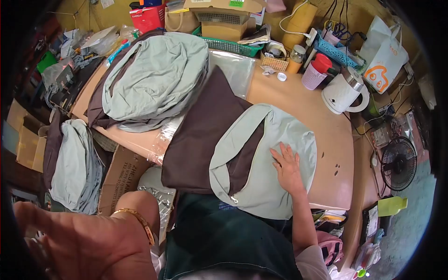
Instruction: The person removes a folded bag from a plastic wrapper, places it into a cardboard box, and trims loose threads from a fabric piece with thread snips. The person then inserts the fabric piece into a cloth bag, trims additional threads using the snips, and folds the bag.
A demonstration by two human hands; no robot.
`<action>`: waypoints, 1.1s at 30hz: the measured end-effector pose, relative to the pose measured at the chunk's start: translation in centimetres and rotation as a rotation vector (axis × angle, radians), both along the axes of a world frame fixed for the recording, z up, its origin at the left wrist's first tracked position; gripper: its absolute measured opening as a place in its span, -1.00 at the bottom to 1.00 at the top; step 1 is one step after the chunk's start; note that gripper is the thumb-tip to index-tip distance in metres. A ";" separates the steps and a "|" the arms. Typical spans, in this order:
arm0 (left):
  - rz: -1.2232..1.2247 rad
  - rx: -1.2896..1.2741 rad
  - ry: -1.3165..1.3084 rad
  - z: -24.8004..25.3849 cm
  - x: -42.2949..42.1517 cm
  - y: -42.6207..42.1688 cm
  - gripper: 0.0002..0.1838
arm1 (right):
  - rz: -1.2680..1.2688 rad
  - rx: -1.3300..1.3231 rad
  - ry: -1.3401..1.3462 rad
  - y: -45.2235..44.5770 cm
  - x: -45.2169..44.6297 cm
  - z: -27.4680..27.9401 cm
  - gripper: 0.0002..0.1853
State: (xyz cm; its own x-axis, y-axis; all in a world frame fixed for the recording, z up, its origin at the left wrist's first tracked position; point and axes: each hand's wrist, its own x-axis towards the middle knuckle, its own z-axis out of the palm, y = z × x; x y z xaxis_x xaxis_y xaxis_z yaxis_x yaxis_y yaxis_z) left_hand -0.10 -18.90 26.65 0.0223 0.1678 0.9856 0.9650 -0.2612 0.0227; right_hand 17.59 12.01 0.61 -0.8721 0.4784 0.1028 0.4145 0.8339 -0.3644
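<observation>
The pale cloth piece [287, 133], right of centre, lies spread out with its zip [249, 179] showing; handling seems unfinished, while the pile [154, 70] at upper left looks already stacked. The right hand [287, 168] rests flat on it — fingers slightly parted, gripping nothing. The left hand [79, 238], lower left, is cut off — its finger state I cannot tell. The cloth's underside is hidden.

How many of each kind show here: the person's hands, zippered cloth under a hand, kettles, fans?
Hands: 2 (left hand, right hand)
Zippered cloth under the right hand: 1
White kettle: 1
Black fan: 1
Total: 5
</observation>
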 end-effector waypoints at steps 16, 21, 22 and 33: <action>-0.131 0.244 -0.348 -11.3 -1.6 0.9 -0.79 | -0.037 -0.219 0.132 0.3 -3.3 6.8 -0.71; -0.218 -0.581 -0.959 -20.6 -4.6 11.8 -0.66 | 0.000 -0.350 0.059 -7.8 -6.6 3.5 -0.60; -0.125 -0.644 -0.903 -23.0 -5.3 12.3 -0.65 | 0.072 -0.329 0.115 -7.6 -6.8 1.3 -0.59; -0.396 -0.903 -0.591 -21.5 1.2 16.2 -0.89 | -0.161 -1.125 0.526 0.0 -2.6 5.7 -0.55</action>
State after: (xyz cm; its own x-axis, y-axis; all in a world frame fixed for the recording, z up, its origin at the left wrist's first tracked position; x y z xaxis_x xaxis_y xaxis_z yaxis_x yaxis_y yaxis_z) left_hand 1.08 -2.70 5.17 -0.1942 0.9030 0.3833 0.5951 -0.2022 0.7778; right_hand 15.00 12.01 6.28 -0.7732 0.6238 -0.1141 0.0713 -0.0934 -0.9931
